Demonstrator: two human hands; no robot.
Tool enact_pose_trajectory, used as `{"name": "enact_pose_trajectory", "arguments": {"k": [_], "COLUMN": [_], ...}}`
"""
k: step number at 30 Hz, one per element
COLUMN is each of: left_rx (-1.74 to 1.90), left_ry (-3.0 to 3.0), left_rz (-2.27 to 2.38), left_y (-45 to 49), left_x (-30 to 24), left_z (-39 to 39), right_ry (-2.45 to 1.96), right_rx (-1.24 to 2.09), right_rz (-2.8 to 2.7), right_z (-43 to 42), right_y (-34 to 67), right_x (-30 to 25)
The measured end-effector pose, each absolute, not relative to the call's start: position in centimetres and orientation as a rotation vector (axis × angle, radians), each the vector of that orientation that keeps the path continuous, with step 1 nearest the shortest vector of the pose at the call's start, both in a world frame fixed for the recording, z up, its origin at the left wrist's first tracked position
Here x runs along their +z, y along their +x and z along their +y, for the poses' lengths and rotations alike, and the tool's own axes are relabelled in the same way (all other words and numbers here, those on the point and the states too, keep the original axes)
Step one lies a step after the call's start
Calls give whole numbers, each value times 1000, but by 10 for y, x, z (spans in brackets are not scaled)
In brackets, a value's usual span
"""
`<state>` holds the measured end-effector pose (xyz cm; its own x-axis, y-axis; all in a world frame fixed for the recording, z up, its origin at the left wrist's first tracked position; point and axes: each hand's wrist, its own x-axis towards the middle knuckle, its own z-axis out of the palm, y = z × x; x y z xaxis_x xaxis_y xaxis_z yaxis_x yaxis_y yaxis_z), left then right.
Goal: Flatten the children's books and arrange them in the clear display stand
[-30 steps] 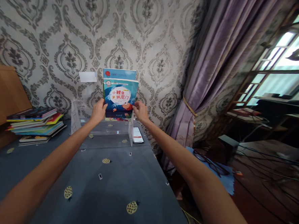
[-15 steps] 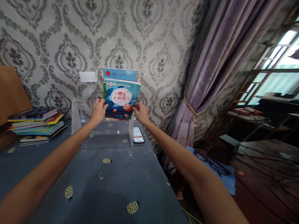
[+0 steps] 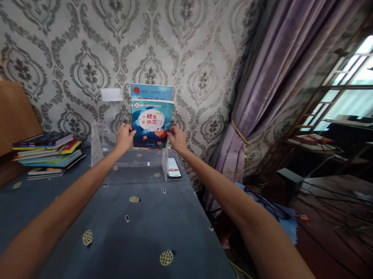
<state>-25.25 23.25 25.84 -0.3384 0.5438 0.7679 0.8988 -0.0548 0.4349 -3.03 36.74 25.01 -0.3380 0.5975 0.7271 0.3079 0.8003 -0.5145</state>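
Note:
A blue picture book (image 3: pixel 151 122) with a white oval and red Chinese title faces me, upright, gripped at both side edges. On its left edge is my left hand (image 3: pixel 125 136), fingers closed on it. My right hand (image 3: pixel 176 139) pinches the right edge. Behind it stands a lighter blue book (image 3: pixel 151 91), its top part showing above the front one. Both books are at a clear acrylic stand (image 3: pixel 134 172) on the table. How the front book's bottom edge meets the stand I cannot tell.
To the left, a stack of books (image 3: pixel 48 154) lies beside a wooden panel (image 3: pixel 10 122). A phone (image 3: pixel 173 168) rests just right of the stand. The patterned blue tablecloth (image 3: pixel 106 218) ends at the right. Cables and a blue cloth (image 3: pixel 282 223) lie beyond that edge.
The front book has straightened from a slight tilt and sits squarer before the book behind. The green edge seen at its left is now covered. Both hands keep their hold.

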Motion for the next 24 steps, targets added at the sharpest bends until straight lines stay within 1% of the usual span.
{"name": "enact_pose_trajectory", "arguments": {"k": [8, 24], "left_rx": [-1323, -1180], "left_ry": [-1528, -1513], "left_rz": [-1893, -1974], "left_y": [-254, -247], "left_x": [256, 256], "left_z": [231, 226], "right_ry": [-704, -697], "right_rx": [377, 301], "right_rz": [-1971, -1969], "right_z": [365, 372], "right_y": [-33, -32], "right_x": [246, 235]}}
